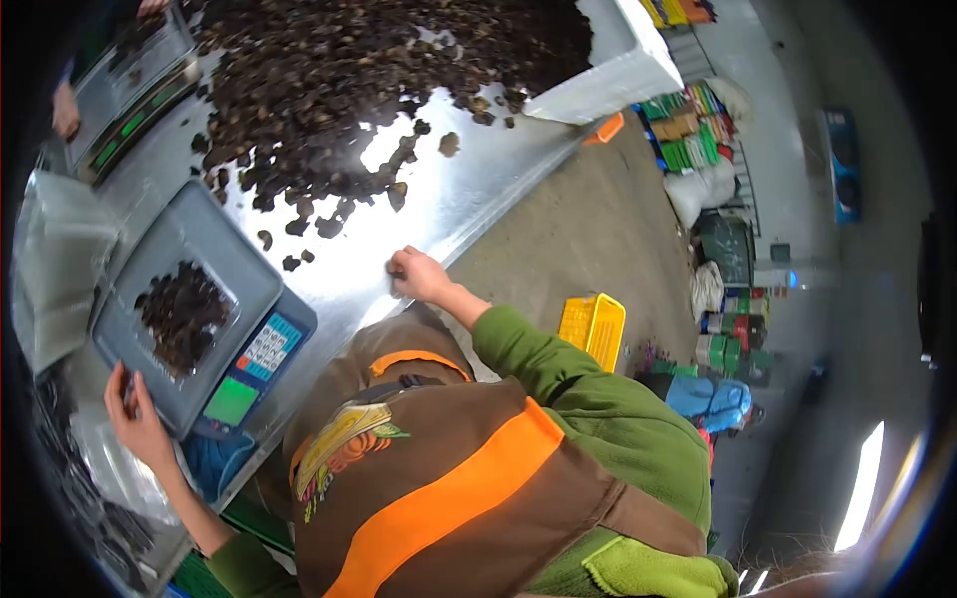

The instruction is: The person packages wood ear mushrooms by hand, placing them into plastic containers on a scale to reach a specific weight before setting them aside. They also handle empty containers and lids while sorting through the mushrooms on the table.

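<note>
A digital scale [271, 299] with a grey platform and a lit green display stands on the metal table. On its platform rests a clear plastic tray [227, 344] holding a small heap of dark brown pieces [182, 317], perhaps dried mushrooms. My left hand [140, 419] is beside the platform's near left edge, fingers apart, with nothing visible in it. My right hand [419, 275] is at the table's edge, right of the scale, with its fingers curled closed. Whatever it may hold is hidden. A large pile of the same dark pieces [309, 110] spreads over the table beyond both hands.
A white foam box [608, 85] stands at the pile's far right. Stacked clear trays [60, 269] lie left of the scale. Another person's hand [66, 112] is beside a second scale [135, 125]. A yellow basket [593, 331] sits on the floor.
</note>
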### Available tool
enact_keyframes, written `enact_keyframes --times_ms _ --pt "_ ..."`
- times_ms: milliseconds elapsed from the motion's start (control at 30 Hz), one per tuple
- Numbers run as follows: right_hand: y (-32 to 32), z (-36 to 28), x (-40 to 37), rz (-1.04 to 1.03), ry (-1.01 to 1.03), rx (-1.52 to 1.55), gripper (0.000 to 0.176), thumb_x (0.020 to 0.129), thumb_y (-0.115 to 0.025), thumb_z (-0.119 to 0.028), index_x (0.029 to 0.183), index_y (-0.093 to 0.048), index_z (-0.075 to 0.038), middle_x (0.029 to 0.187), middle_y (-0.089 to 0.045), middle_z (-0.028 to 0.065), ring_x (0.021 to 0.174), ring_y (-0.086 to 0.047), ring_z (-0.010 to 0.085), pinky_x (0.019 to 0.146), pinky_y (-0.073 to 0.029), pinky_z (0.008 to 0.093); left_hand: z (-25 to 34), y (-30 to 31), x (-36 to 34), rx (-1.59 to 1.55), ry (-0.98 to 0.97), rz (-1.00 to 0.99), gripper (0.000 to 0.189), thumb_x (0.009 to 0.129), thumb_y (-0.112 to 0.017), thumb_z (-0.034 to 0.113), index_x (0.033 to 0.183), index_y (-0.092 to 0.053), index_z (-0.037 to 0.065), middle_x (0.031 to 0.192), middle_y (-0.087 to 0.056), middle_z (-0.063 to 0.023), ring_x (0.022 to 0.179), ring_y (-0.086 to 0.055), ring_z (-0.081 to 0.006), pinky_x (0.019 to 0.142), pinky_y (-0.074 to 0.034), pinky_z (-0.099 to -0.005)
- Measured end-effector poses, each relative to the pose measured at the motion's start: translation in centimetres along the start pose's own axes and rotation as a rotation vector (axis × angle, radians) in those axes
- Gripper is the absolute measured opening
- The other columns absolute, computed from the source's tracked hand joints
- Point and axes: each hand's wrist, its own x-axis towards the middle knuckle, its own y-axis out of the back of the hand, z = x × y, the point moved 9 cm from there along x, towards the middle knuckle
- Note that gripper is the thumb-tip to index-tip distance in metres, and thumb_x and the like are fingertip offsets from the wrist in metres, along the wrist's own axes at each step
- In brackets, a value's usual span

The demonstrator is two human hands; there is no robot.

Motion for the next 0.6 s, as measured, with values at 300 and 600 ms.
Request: enact_keyframes --times_ms 300,600 --pt "6.8 5.8 7.4 0.654 -0.452 0.269 0.060 0.071 -0.077 -0.033 0.120 -0.056 -0.005 0.109 -0.055 0.0210 0.099 -0.060 0.0339 0.086 -0.050 0.0409 1.0 -1.4 0.1 0.079 0.064 -0.037 0.028 0.094 -0.062 0.012 0.120 -0.062 0.002 0.118 -0.060 -0.0074 0.103 -0.058 -0.0154 0.084 -0.046 -0.0257" --pt "4.8 -4.2 14.4 0.548 -0.106 0.321 0.045 0.073 -0.076 -0.025 0.111 -0.055 -0.014 0.109 -0.052 0.0148 0.096 -0.059 0.0356 0.084 -0.048 0.0432 2.3 -2.0 0.1 0.006 0.092 -0.037 0.026 0.094 -0.062 0.011 0.117 -0.062 0.000 0.118 -0.060 -0.0070 0.101 -0.058 -0.0139 0.084 -0.046 -0.0258"
